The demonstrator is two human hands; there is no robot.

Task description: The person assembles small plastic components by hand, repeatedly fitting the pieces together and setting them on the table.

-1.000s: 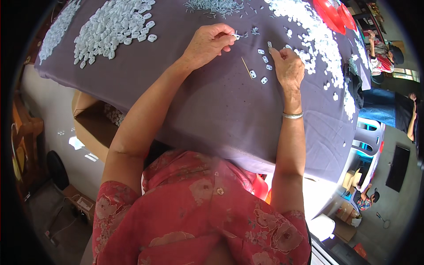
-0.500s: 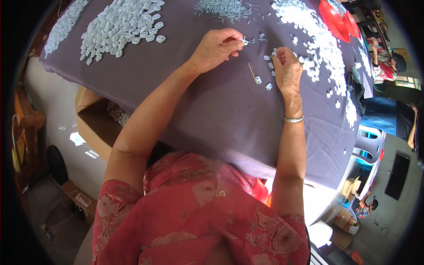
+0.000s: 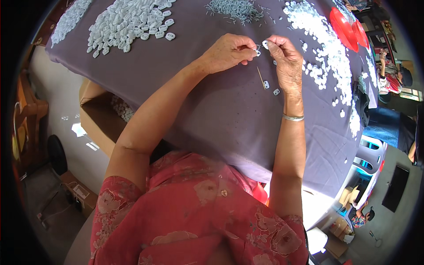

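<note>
My left hand (image 3: 226, 54) is closed in a pinch around a small white plastic piece (image 3: 258, 53) with thin screw-like bits by it. Facing it, my right hand (image 3: 288, 64) pinches a white oval plastic piece (image 3: 265, 44) between thumb and fingers. The two pieces are close together but apart, above the dark tablecloth. Below the hands lie a thin wooden stick (image 3: 261, 78), a small two-holed white piece (image 3: 266, 84) beside it and another white piece (image 3: 276, 92). My right hand partly hides more such pieces.
A heap of white oval pieces (image 3: 128, 24) lies at the far left, a pile of small grey screws (image 3: 234, 9) at the back. Scattered white pieces (image 3: 324, 53) and red bowls (image 3: 343, 31) are on the right. An open cardboard box (image 3: 99, 117) stands below the table's left edge.
My right hand has risen from the small pieces on the cloth toward my left hand, bringing a white oval piece. My left hand has shifted slightly right, still pinching its piece.
</note>
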